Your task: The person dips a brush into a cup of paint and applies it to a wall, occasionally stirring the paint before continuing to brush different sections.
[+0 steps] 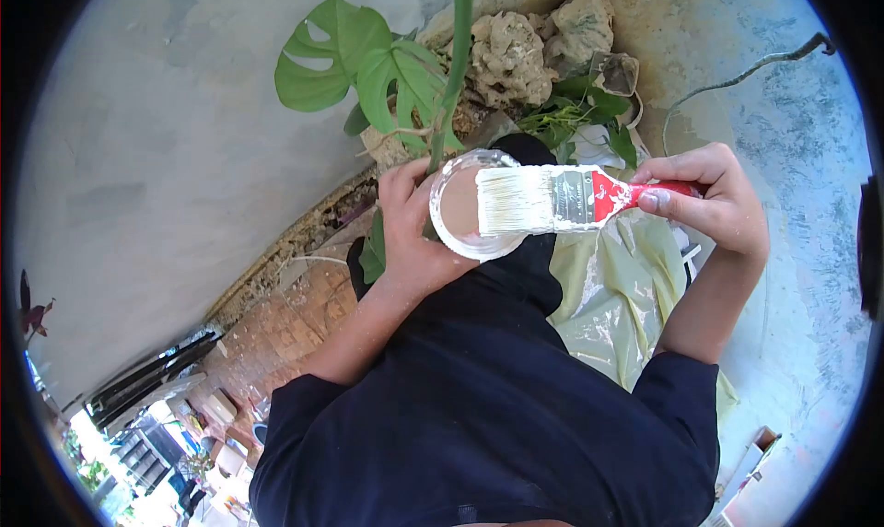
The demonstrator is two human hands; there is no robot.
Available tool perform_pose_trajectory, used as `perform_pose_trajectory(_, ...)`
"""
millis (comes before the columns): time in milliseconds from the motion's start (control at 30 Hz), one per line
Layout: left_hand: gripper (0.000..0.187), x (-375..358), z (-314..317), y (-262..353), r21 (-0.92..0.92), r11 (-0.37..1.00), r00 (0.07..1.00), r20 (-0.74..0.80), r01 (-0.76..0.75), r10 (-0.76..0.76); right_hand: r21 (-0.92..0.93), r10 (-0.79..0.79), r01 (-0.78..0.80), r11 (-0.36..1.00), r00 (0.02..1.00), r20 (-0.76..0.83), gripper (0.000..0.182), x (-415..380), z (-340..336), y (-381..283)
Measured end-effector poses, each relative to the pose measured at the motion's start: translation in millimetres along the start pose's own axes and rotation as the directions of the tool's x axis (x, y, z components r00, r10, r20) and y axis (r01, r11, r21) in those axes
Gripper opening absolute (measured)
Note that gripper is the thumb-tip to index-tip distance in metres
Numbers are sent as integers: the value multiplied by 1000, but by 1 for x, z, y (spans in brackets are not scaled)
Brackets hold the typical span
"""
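Note:
My left hand point(410, 237) is wrapped round a clear plastic tub point(451, 243) with white paint smeared on its rim; a tan surface shows inside it. In my right hand point(714, 200) is a flat paintbrush point(575, 197), its red handle pinched between thumb and fingers. White paint coats the bristles and spots the metal band and handle. The brush lies level, bristles pointing left and overlapping the tub's opening in this view. Paint specks show on my right thumbnail.
A monstera plant point(341, 52) with a thick green stem point(458, 57) rises just beyond the tub. Rough stones point(511, 57) sit in the corner between the grey wall point(184, 140) and the blue-white wall point(801, 232). Below hangs a paint-spattered yellowish sheet point(626, 287) beside brick flooring point(285, 320).

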State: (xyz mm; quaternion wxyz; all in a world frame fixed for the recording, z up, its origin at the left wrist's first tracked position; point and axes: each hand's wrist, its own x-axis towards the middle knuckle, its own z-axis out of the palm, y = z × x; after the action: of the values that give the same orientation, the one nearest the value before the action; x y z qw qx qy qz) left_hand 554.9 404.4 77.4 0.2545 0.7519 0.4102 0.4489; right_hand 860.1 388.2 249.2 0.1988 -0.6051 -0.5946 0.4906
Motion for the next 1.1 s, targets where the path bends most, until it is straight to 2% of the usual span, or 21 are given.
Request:
perform_pose_trajectory(100,73,1,0,-4,-21,1000,1000,3,-4,4,86,-14,16,996,999,-31,24,1,-1,22)
perform_pose_trajectory(233,74,-5,0,-12,-81,993,996,-13,86,-87,216,-81,95,972,994,-75,25,10,3,60)
perform_pose_trajectory(267,74,-8,-1,-14,-57,995,996,-5,84,-84,264,-107,131,956,989,-103,26,14,7,72)
perform_pose_trajectory(367,90,-14,-7,-20,-24,999,998,52,47,-46,378,-129,180,908,979,-156,26,29,18,100)
perform_pose_trajectory(400,91,-14,-11,-17,57,998,997,75,14,-18,423,-125,185,887,978,-167,26,36,21,112)
perform_pose_trajectory(500,68,-18,-10,-8,-92,984,989,8,150,-150,509,-49,171,843,969,-243,25,58,32,132)
perform_pose_trajectory(700,65,-22,-15,-5,-99,977,982,32,189,-187,658,72,296,693,879,-471,28,149,51,165)
perform_pose_trajectory(833,65,-22,-15,-4,-102,975,980,35,197,-194,583,80,484,653,721,-688,31,234,49,162)
perform_pose_trajectory(933,66,-23,-15,-3,-96,980,984,27,175,-174,383,13,557,737,555,-832,35,289,33,150)
perform_pose_trajectory(1000,65,-23,-14,-1,-92,981,985,18,171,-170,319,-20,597,737,490,-872,38,313,17,130)
perform_pose_trajectory(1100,63,-27,-13,-1,-143,960,971,24,241,-240,200,-93,654,730,385,-918,40,338,-7,94)
